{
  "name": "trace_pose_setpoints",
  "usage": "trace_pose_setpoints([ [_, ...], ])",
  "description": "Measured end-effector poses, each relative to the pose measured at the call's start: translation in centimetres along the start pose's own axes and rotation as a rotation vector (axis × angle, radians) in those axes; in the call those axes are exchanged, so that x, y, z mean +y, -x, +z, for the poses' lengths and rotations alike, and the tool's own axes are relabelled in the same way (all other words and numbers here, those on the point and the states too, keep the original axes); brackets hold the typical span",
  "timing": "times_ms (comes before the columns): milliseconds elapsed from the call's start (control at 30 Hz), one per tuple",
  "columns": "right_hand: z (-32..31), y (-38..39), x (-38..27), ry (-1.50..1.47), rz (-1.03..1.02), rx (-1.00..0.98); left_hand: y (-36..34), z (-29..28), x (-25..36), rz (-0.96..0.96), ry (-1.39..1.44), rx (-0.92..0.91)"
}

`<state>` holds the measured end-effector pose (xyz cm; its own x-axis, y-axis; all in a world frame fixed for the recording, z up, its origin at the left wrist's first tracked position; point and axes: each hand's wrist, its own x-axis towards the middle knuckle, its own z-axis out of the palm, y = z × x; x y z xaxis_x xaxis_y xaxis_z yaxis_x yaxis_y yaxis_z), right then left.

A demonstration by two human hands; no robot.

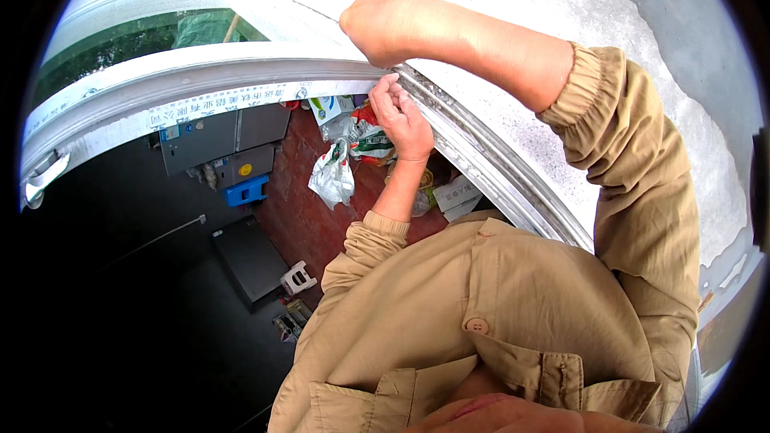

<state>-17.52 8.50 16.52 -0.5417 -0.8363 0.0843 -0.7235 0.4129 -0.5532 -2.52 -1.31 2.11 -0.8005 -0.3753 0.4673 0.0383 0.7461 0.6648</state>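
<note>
A white metal window sash (pixel 265 72) with green-tinted glass (pixel 160 44) swings out to the left. It meets the fixed window frame (pixel 489 156) near the top middle. At that corner my left hand (pixel 403 124) is on the room side, fingers curled together against the sash's end; whether something small is in them is hidden. Just above, my right hand (pixel 377 28) bends over the outer side of the same corner, its wrist sharply flexed. The right fingers are out of sight behind the hand and frame.
A window handle (pixel 48 176) sits at the sash's far left end. Below, a reddish table (pixel 293 192) bears plastic bags (pixel 333 172) and a white box (pixel 457 195). Grey cabinets (pixel 200 144), a blue stool (pixel 246 190) and a white stool (pixel 298 278) stand lower. Outside is a pale concrete ledge (pixel 642 56).
</note>
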Motion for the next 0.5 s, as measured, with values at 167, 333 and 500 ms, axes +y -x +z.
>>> trace_pose_setpoints([
  [167,1.0,-0.7,1.7,-0.092,0.033,0.177,0.0,-0.1,0.1,0.007,-0.023,-0.007],
  [333,2.6,-0.5,2.5,-0.127,-0.051,0.337,0.0,0.0,0.0,0.008,-0.010,0.002],
  [500,4.0,-0.5,2.8,-0.159,0.043,0.515,0.0,0.0,-0.1,-0.016,-0.001,-0.008],
])
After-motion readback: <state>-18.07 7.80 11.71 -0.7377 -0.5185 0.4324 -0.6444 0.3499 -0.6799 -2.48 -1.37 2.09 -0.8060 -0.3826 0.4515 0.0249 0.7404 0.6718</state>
